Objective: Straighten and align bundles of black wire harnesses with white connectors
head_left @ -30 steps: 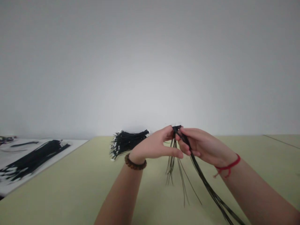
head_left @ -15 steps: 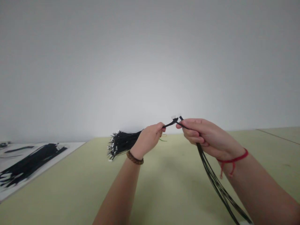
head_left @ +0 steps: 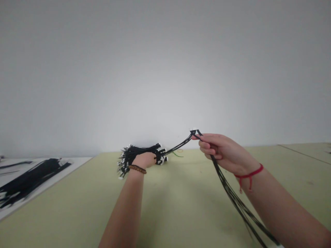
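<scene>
Black cables with a white connector at their upper end are pinched in my right hand, raised above the table. From my fingers they hang down to the lower right. A thin stretch of black cable also runs from the raised connector down left to the pile. My left hand is low over a bundle of black cables with many small white connectors. Its fingertips are mostly hidden behind the hand and among the cables, so whether they grip one does not show.
A pale green table meets a plain grey-white wall. More black cables lie on a white surface at the left. A small green strand lies just right of the bundle.
My left hand has moved left and down, away from the raised connector to the bundle, uncovering the bundle's right end. My right hand keeps its pinch, nearly in place.
</scene>
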